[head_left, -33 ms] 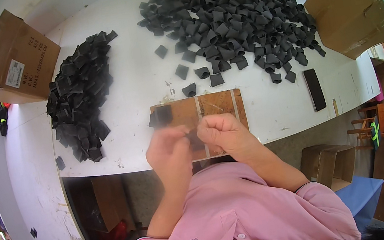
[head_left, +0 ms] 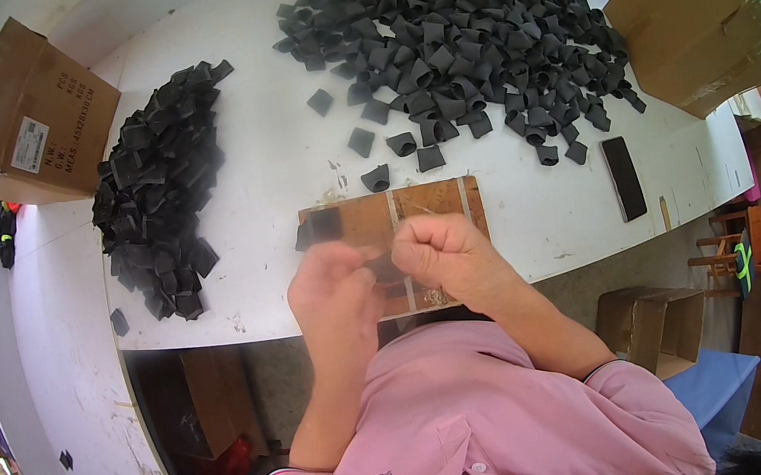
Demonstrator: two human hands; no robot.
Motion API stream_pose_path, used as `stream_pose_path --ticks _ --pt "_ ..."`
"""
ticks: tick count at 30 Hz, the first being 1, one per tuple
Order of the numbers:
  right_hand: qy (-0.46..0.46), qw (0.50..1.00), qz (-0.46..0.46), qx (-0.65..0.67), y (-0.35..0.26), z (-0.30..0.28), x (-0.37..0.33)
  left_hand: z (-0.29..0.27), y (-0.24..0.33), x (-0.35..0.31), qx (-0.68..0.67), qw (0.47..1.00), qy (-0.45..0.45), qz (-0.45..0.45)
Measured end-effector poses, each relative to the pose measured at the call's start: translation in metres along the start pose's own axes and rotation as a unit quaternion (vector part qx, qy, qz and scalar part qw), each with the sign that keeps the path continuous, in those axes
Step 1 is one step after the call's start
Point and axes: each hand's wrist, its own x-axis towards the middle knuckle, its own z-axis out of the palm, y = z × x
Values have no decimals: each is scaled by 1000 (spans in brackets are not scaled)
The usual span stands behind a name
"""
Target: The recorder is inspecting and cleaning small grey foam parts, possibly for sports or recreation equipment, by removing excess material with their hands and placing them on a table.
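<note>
Above a brown wooden board [head_left: 434,198] at the table's front edge, my two hands are close together with a small dark piece [head_left: 388,268] between them. My left hand [head_left: 333,286] is curled and blurred, its fingertips at the piece's left side. Fingers folded in, my right hand [head_left: 449,256] pinches at the right side. The fingers cover much of the piece, so its exact shape cannot be made out. Just beyond my left hand, a flat black square piece [head_left: 326,224] lies on the board's far left corner.
A large heap of dark grey curled, sleeve-like pieces [head_left: 459,43] spreads across the far table. Flatter black pieces are piled [head_left: 156,189] at the left. Cardboard boxes stand at the left [head_left: 33,114] and right [head_left: 695,14]. A black phone [head_left: 623,179] lies to the right.
Both hands have risen slightly away from me, the right one a little more, and still meet at the dark piece. The heaps and board are unchanged.
</note>
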Motion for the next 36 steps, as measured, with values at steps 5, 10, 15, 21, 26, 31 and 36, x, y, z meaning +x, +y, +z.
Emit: stream_pose_path --ticks 5,10,15,21,26,31,36 --pt "-33 995 -21 -89 -24 0 30 5 32 25 -363 901 -61 -230" --pt "-40 997 -14 -57 2 -15 30 -6 7 20 -202 962 -58 -174" --pt "-55 997 -12 -48 -7 -14 24 4 19 15 -200 960 -51 -189" --pt "-6 977 -68 -201 8 -19 25 0 12 16 -133 973 -37 -185" --pt "114 871 -236 -414 3 -9 21 13 4 20 253 954 -32 158" --pt "136 739 -393 -531 -6 2 2 11 9 23 258 938 -125 196" --pt "138 681 -435 -572 -5 10 8 15 5 20 36 993 6 112"
